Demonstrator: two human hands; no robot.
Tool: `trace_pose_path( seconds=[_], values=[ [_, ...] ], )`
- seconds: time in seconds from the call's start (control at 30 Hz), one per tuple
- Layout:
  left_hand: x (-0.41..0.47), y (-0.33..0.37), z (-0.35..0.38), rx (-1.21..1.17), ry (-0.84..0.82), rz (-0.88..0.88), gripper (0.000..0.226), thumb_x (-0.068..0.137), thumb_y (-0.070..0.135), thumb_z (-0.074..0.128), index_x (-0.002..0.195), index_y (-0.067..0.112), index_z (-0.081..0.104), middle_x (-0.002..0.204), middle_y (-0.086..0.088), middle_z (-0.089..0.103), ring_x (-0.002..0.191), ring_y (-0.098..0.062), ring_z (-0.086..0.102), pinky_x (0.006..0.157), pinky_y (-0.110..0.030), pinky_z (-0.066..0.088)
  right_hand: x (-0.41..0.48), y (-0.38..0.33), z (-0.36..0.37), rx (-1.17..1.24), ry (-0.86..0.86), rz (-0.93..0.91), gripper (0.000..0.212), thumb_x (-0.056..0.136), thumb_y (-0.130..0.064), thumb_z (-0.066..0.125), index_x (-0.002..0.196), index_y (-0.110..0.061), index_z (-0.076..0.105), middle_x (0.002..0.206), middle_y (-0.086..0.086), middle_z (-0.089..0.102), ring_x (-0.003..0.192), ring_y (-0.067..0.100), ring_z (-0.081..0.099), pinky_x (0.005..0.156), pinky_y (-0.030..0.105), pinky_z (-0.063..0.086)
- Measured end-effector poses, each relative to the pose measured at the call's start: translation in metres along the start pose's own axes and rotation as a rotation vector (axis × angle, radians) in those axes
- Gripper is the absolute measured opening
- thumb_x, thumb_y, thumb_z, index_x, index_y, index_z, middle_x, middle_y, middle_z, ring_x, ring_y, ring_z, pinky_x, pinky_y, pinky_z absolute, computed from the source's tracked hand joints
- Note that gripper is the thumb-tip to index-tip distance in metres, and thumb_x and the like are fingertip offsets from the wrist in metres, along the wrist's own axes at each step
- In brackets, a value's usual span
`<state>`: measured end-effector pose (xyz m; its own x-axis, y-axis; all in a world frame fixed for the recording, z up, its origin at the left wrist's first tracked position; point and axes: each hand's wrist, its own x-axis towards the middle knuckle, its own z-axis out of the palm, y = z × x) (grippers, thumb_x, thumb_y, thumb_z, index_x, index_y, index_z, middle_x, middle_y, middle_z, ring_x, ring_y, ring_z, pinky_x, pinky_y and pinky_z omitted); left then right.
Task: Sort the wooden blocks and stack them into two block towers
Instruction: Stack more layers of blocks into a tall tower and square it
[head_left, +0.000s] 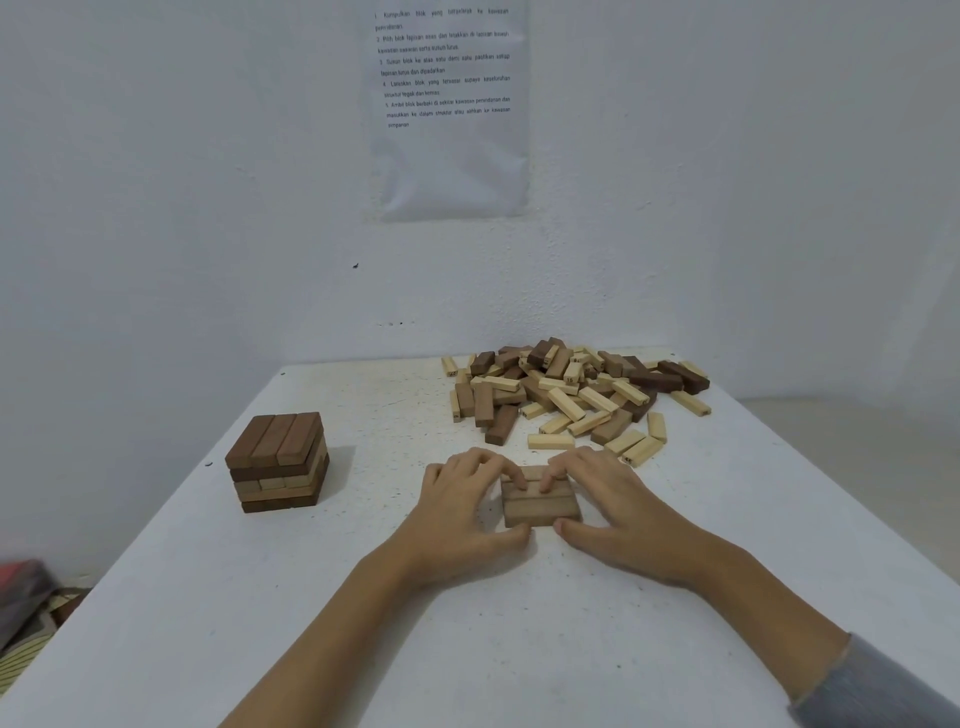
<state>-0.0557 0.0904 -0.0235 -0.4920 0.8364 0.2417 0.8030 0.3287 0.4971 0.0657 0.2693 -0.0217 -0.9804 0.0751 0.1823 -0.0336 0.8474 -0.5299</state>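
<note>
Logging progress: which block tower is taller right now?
The stack on the left of the table, several layers high, topped by three dark blocks. The row held between left hand and right hand looks only one layer high.

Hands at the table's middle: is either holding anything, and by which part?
Both hold the row of brown blocks: left hand at its left end, right hand at its right, fingers on top, thumbs against the near side.

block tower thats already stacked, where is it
In the head view, the block tower stands on the table's left side, apart from and left of the left hand.
</note>
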Motion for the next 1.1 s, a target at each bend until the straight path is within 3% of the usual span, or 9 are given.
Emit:
trace_pose_path(
  seconds=[0.3,0.4,0.53,0.77,0.9,1.1],
  values=[
    [0.004,-0.009,-0.003,-0.068,-0.004,0.010,0.033,0.071,0.048,0.064,0.101,0.044,0.051,0.114,0.023,0.047,0.117,0.004,0.037,0.101,-0.030,0.022,0.005,0.005,0.006,0.046,0.074,0.012,0.027,0.074,-0.041,0.057,0.101,-0.044,0.054,0.113,-0.028,0.048,0.118,0.006,0.039,0.100,0.027,0.030],
    [0.004,-0.008,-0.002,-0.073,0.016,0.022,0.048,0.070,0.046,0.068,0.110,0.046,0.040,0.112,0.019,0.049,0.113,-0.001,0.042,0.099,-0.029,0.026,0.005,0.002,0.006,0.061,0.093,0.006,0.033,0.073,-0.038,0.060,0.104,-0.045,0.053,0.115,-0.031,0.048,0.119,0.003,0.035,0.095,0.022,0.031],
    [0.003,-0.007,0.000,-0.139,0.103,0.026,0.072,0.065,0.039,0.077,0.118,0.042,0.028,0.109,0.013,0.051,0.108,-0.007,0.048,0.096,-0.027,0.030,0.004,-0.001,0.004,0.137,0.154,0.012,0.055,0.069,-0.029,0.070,0.118,-0.046,0.049,0.118,-0.035,0.045,0.122,0.003,0.035,0.093,0.018,0.034],
    [0.001,-0.004,-0.006,-0.173,0.183,0.080,0.076,0.060,0.030,0.085,0.115,0.038,0.033,0.108,0.014,0.053,0.112,-0.007,0.050,0.090,-0.029,0.034,0.003,-0.004,0.003,0.199,0.226,0.003,0.070,0.063,-0.025,0.077,0.121,-0.047,0.045,0.120,-0.027,0.049,0.124,0.002,0.039,0.102,0.033,0.040],
    [-0.001,0.000,-0.016,-0.279,0.217,0.048,0.072,0.056,0.041,0.077,0.113,0.043,0.033,0.109,0.014,0.057,0.113,-0.008,0.052,0.086,-0.029,0.038,0.001,-0.012,-0.003,0.330,0.254,0.020,0.067,0.060,-0.030,0.075,0.120,-0.045,0.047,0.116,-0.021,0.053,0.121,0.001,0.045,0.108,0.032,0.037],
    [-0.012,0.004,-0.046,-0.258,0.219,0.104,0.070,0.058,0.041,0.077,0.113,0.041,0.034,0.109,0.013,0.059,0.113,-0.010,0.053,0.084,-0.025,0.037,0.004,-0.029,-0.007,0.420,0.262,-0.032,0.069,0.058,-0.037,0.076,0.120,-0.045,0.048,0.113,-0.020,0.056,0.120,0.004,0.048,0.109,0.034,0.037]
  ],
)
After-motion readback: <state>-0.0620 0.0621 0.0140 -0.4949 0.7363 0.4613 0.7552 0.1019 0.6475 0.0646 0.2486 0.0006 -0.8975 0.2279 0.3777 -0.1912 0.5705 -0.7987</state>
